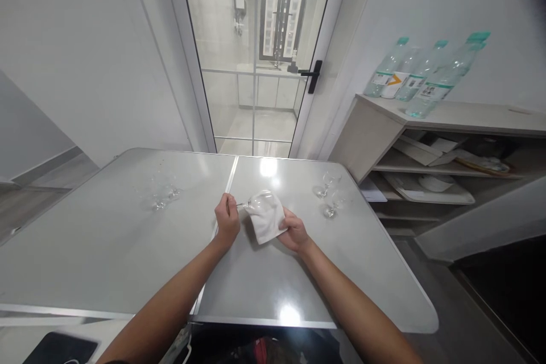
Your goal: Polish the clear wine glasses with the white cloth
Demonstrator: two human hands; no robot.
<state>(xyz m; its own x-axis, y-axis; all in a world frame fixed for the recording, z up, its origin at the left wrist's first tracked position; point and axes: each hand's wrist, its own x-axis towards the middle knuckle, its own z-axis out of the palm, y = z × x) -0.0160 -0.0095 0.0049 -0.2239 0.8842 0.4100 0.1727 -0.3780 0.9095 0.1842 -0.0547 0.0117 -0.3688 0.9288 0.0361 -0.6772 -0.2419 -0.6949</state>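
My left hand [226,220] is closed around the stem and foot of a clear wine glass [259,201], held on its side above the grey table [128,250]. A white cloth [267,220] is wrapped over the glass bowl, and my right hand [293,231] grips that cloth from the right. Two clear glasses [162,192] stand on the table to the left. Two more stemmed glasses [328,193] stand to the right of my hands.
A glass door [256,51] with a black handle [313,75] stands behind the table. A low open shelf unit [447,142] at the right carries several water bottles [420,77] on top and papers inside. A dark object [60,348] lies at the lower left.
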